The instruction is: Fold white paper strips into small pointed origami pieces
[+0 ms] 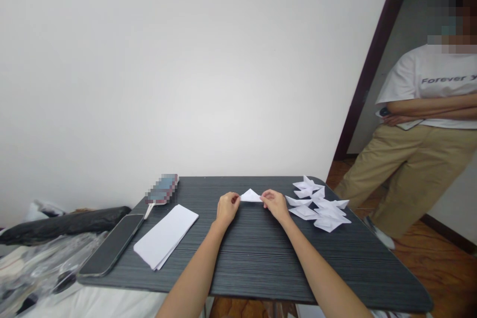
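Note:
A small white folded paper boat (251,195) with a pointed peak is stretched between my two hands above the dark table. My left hand (227,207) pinches its left end between thumb and fingers. At the opposite end, my right hand (275,203) grips the right tip the same way. Just right of my right hand lies a group of several white folded paper boats (318,206), some overlapping. To the left of my left hand rests a stack of white paper sheets (166,236).
The dark wood-grain table (257,263) stands against a white wall. A phone (112,246) lies at its left edge, near a blurred-out packet (163,190). Plastic-wrapped items (55,258) sit left of the table. A person (421,124) with folded arms stands at the right.

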`<state>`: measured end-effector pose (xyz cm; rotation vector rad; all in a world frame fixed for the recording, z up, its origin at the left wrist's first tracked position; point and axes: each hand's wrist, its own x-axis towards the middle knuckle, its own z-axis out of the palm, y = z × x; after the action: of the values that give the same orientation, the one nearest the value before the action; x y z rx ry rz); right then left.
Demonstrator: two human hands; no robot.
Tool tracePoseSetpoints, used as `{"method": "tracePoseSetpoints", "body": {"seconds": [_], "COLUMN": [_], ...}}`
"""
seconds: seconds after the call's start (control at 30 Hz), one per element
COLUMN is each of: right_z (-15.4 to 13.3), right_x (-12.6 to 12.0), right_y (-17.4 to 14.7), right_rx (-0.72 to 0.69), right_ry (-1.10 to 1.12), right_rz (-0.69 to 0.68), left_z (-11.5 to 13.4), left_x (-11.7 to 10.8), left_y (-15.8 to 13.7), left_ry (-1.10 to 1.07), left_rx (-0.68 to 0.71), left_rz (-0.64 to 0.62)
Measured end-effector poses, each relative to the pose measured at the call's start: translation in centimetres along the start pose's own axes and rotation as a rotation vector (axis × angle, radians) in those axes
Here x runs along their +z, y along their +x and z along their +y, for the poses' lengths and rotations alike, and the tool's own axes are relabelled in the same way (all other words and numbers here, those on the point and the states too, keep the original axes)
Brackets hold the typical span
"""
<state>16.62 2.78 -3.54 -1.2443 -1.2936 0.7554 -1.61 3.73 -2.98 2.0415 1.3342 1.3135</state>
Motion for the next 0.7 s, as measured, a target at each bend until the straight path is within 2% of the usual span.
{"method": "tracePoseSetpoints", "body": {"seconds": [0.07,0.17,0.3,0.4,0.53,0.7], "right_z": [0.3,0.5,0.0,-1.0,-2.2,-2.7], "right_x": [-0.1,-0.2,-0.2,-0.3,-0.2,0.0], "right_y": [0.0,-0.1,-0.5,-1.1,-2.2,-3.0], "right_rx": [-0.104,-0.231,-0.258,-0.272,-0.309,-0.280], "right_ry": [-0.143,-0.375,-0.635,-0.784,-0.964,-1.087], "right_rz": [0.023,-0.008,-0.141,-0.234,-0.324,-0.367], "left_z": [0.1,0.5,1.1,1.7,2.3,2.3], "left_x": [-0.2,-0.3,-0.5,-0.4,-0.3,-0.2], "left_y": [-0.1,-0.1,-0.4,-0.8,-1.4,-1.5], "left_ry": [0.146,0.349,0.631,0.800,0.880,0.773], "left_rx": [0.033,0.081,0.204,0.303,0.386,0.404], "left_rz": [-0.031,-0.170,-0.358,-0.413,-0.416,-0.415]}}
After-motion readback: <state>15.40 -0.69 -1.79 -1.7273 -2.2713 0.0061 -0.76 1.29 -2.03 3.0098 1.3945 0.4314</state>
